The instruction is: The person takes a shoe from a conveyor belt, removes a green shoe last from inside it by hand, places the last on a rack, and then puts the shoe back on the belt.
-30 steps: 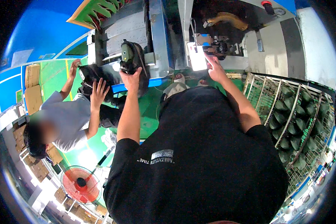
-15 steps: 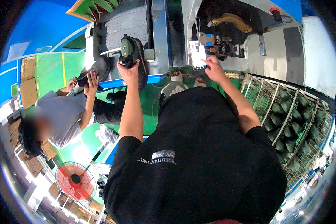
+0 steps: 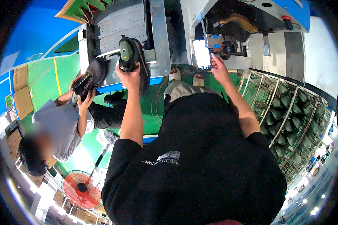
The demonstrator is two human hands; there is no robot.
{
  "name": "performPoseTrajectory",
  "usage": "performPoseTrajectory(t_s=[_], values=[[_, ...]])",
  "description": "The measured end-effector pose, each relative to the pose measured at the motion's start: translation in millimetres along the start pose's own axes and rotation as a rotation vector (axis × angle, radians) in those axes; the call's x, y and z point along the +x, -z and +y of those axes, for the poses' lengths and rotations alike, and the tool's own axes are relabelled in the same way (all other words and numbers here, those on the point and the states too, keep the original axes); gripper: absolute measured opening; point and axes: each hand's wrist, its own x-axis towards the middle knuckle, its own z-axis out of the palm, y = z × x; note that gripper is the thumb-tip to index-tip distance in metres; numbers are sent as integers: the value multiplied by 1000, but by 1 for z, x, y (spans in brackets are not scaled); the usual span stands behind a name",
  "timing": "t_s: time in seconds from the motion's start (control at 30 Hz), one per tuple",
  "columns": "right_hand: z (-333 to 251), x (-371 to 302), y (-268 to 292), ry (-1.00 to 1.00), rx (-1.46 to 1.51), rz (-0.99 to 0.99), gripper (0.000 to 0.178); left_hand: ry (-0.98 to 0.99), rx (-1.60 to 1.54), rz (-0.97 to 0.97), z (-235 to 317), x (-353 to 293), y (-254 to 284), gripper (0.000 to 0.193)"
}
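My left hand is closed round the near end of a dark shoe upper with a green shoe last in it. Close against its right side stands another dark shoe, on the edge of a metal conveyor. My right hand holds nothing; its index finger stretches out at the right edge of a lit white touch screen, the other fingers partly curled. Whether the fingertip touches the screen I cannot tell. Behind the screen sits a machine's clamp head.
A co-worker at the left holds a dark shoe in both hands, beside another on the conveyor. To my right stands a wire rack of green lasts. A red emergency button is on the machine; a red fan stands lower left.
My right index finger has moved from the lower part of the screen to its right edge. The co-worker's shoe has turned. My left hand keeps its hold; the whole view has shifted slightly.
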Motion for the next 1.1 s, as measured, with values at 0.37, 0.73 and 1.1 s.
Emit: performPoseTrajectory(t_s=[0.37,0.73,1.1], values=[[13,0,-2,235,-149,-1,45,98,38,-137,3,1,3,84],[-14,-28,0,204,-466,257,72,295,-327,-193,68,-6,35,50],[-25,-115,81,-124,553,-288,57,884,-939,-378,119,-139,134,47]])
